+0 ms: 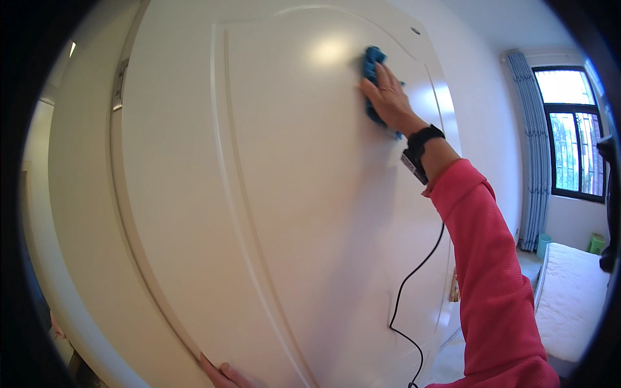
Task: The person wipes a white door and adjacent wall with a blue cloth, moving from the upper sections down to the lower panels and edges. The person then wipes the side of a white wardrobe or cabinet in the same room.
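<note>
A white panelled door point(301, 194) fills most of the view. High on its right side, my right hand point(390, 99) presses a crumpled blue cloth point(372, 68) flat to the surface, fingers spread over it. A black band with a small device point(418, 150) circles that wrist. From near the forearm a thin black cable point(400, 291) hangs in front of the door. Down at the bottom edge, my left hand point(225, 373) touches the door near its hinge-side edge; only part of its fingers shows, and the rest is cut off by the frame.
A metal hinge point(119, 85) sits on the door's left edge beside the frame. A tassel point(454, 288) hangs by the right edge. Beyond are a white mattress point(572, 296), a blue curtain point(532, 155), a barred window point(575, 140), a light-blue bin point(543, 245) and a green stool point(596, 243).
</note>
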